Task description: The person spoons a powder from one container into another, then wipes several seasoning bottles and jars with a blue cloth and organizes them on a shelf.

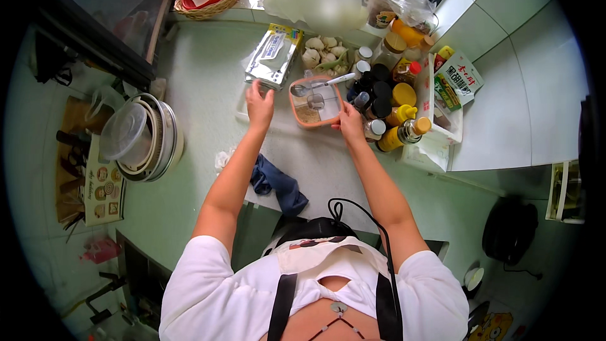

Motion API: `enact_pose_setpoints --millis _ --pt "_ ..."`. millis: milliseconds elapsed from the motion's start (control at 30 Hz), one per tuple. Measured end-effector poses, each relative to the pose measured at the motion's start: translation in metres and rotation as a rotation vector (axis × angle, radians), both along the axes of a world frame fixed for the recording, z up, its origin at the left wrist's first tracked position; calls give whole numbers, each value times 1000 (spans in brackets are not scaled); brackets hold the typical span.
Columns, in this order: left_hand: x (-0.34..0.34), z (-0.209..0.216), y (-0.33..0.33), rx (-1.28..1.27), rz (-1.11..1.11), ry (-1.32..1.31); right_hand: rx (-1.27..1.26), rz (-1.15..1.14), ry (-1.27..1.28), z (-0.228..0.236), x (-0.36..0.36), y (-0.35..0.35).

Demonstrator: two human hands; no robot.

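An orange-rimmed seasoning box with divided compartments stands on the counter in front of me. White powder and a tan grainy seasoning show inside it. A spoon with a pale handle lies across its far part. My right hand grips the box at its near right corner. Left of the box, my left hand is held with thumb and fingers apart and nothing in it. Its fingertips are by the near end of a pack of wipes; whether they touch it, I cannot tell.
Several bottles and jars crowd the right side, beside a white bin of packets. Garlic bulbs lie behind the box. A dark blue cloth is near the front edge. Stacked bowls stand at left, a wicker basket at the back.
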State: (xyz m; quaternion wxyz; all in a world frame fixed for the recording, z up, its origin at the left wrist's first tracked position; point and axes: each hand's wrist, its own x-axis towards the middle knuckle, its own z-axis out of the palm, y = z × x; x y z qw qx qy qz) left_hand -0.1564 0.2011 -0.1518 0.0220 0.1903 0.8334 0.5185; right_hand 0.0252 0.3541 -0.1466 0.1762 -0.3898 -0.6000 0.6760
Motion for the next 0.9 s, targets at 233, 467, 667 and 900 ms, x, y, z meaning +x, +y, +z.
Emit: enact_pose_setpoints --millis 233,467,667,900 --pt "-53 -40 37 257 469 -523 -23 -3 -35 -7 4 2" --pt "-77 -39 38 506 342 -760 32 -55 -59 -5 1 -7" --pt "-75 -23 30 513 209 -673 -36 4 -103 4 1 -4" --pt "-70 41 -9 694 98 -630 -171 -17 -87 11 0 -10"
